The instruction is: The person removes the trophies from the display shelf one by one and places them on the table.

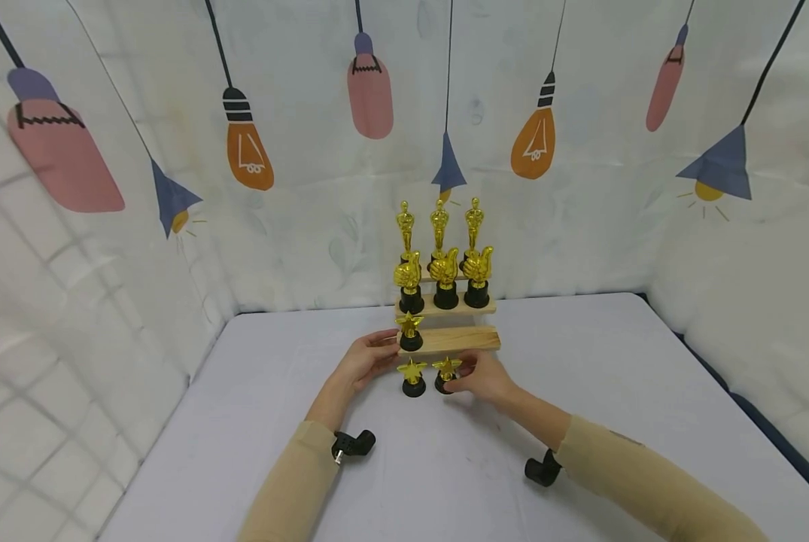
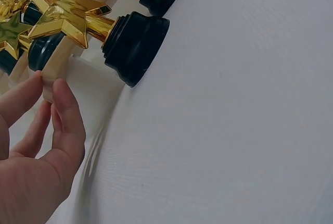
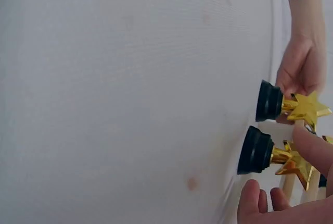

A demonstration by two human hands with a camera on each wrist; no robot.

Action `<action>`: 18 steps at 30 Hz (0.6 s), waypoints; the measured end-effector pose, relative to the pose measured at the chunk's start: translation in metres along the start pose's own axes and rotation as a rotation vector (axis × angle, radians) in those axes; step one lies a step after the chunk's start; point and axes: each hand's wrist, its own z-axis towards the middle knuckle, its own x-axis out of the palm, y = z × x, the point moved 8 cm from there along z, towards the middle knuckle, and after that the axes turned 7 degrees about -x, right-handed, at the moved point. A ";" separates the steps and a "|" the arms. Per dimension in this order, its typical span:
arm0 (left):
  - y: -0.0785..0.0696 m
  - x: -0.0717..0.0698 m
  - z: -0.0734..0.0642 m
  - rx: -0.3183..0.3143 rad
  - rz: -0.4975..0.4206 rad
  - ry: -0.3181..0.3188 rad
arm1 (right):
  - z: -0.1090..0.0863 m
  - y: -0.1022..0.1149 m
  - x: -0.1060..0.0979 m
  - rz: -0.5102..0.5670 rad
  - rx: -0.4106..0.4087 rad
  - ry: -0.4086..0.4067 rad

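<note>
Overall, head view: the right hand (image 1: pixel 483 375) is set about the right star (image 1: pixel 447 366), which stands on the table (image 1: pixel 580 361) before the lowest step (image 1: pixel 454 340), its thumb in front of the black base. The left star (image 1: pixel 413 373) stands just beside it, on the side of the left hand (image 1: pixel 366 358), which touches that step's left end. A third star (image 1: pixel 409 328) occupies this end of the step; three thumbs-up trophies (image 1: pixel 445 272) and, behind them, three statuettes (image 1: pixel 439 224) fill the tiers above. The table is white; pale cloth walls (image 1: pixel 323 218) printed with lamps (image 1: pixel 370 94) enclose it on three sides.

Left wrist view: thumb and fingertips pinch the end of the step, the left star lying just beyond them, apart from the fingers, over smooth white cloth.

Right wrist view: thumb and fingers are spread, the right star between them, with a gap between its base and the lower fingertips; whether the thumb touches it cannot be told. Faint reddish spots (image 3: pixel 192 183) mark the cloth.
</note>
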 end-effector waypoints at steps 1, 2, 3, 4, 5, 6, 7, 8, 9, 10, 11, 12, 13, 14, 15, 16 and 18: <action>0.000 0.000 0.000 -0.001 -0.002 -0.001 | -0.002 0.002 -0.002 -0.002 0.001 0.000; 0.000 0.000 0.000 -0.002 -0.002 -0.002 | -0.003 0.004 -0.004 -0.003 -0.006 0.000; 0.000 0.000 0.000 -0.003 -0.002 -0.003 | -0.004 0.006 -0.006 -0.006 -0.010 -0.001; 0.000 0.000 0.000 -0.005 -0.004 -0.004 | -0.005 0.007 -0.008 -0.009 -0.014 -0.002; 0.000 0.000 0.000 -0.006 -0.005 -0.004 | -0.007 0.008 -0.010 -0.011 -0.018 0.000; -0.001 0.000 0.000 -0.005 -0.005 -0.003 | -0.007 0.009 -0.011 -0.014 -0.025 0.001; -0.001 0.000 -0.001 -0.006 -0.006 -0.003 | -0.008 0.010 -0.012 -0.015 -0.028 0.000; -0.001 0.001 -0.001 -0.006 -0.007 -0.003 | -0.009 0.010 -0.013 -0.013 -0.028 0.001; -0.001 0.001 -0.001 -0.006 -0.009 -0.003 | -0.009 0.010 -0.014 -0.010 -0.025 0.002; -0.001 0.001 -0.001 -0.006 -0.011 -0.003 | -0.009 0.010 -0.014 -0.004 -0.026 0.004; -0.001 0.001 0.000 -0.006 -0.014 -0.001 | -0.009 0.010 -0.015 0.004 -0.025 0.004; -0.001 0.001 0.000 -0.007 -0.015 0.000 | -0.008 0.010 -0.016 0.012 -0.028 0.004; -0.001 0.001 0.000 -0.008 -0.017 0.002 | -0.008 0.010 -0.017 0.019 -0.030 0.001; -0.001 0.001 0.000 -0.008 -0.019 0.003 | -0.007 0.011 -0.019 0.023 -0.034 0.002; -0.001 0.001 0.001 -0.008 -0.021 0.004 | -0.006 0.012 -0.020 0.028 -0.041 0.003; -0.001 0.001 0.001 -0.007 -0.023 0.005 | -0.006 0.013 -0.021 0.031 -0.049 0.002; -0.001 0.001 0.001 -0.008 -0.027 0.007 | -0.003 0.017 -0.024 0.027 -0.065 -0.005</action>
